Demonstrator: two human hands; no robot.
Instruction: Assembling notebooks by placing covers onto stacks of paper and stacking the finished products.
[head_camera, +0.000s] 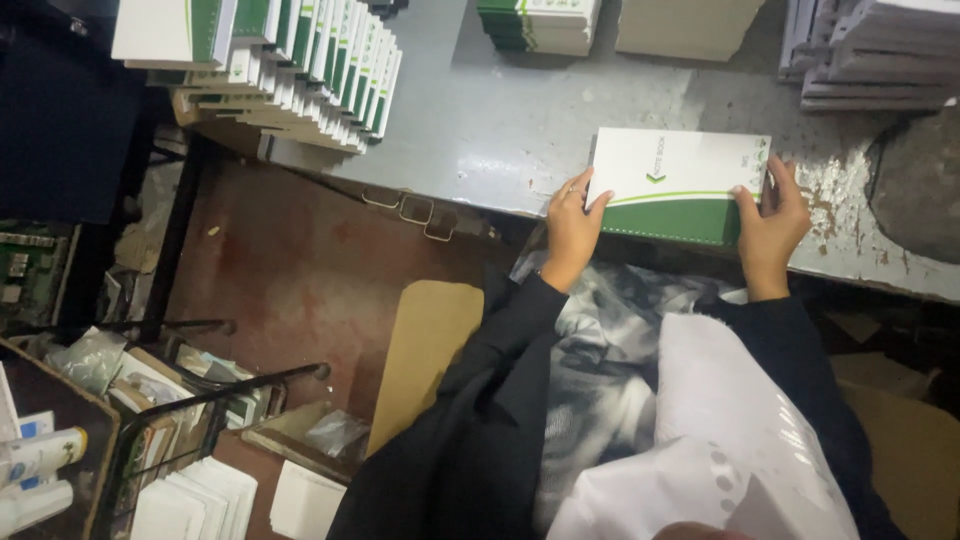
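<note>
Hands are gripping a white-and-green notebook (678, 184) lying at the near edge of the grey desk (520, 130). Left hand (572, 225) is pinching the notebook's left edge, fingers (582, 185) curling over the cover; right hand (772, 215) is clamping the notebook's right edge likewise. Beyond and to the left of the notebook, a fanned stack of similar notebooks (300, 70) is sitting on the desk. White paper sheets (720, 420) are resting below the notebook, on the person's lap.
</note>
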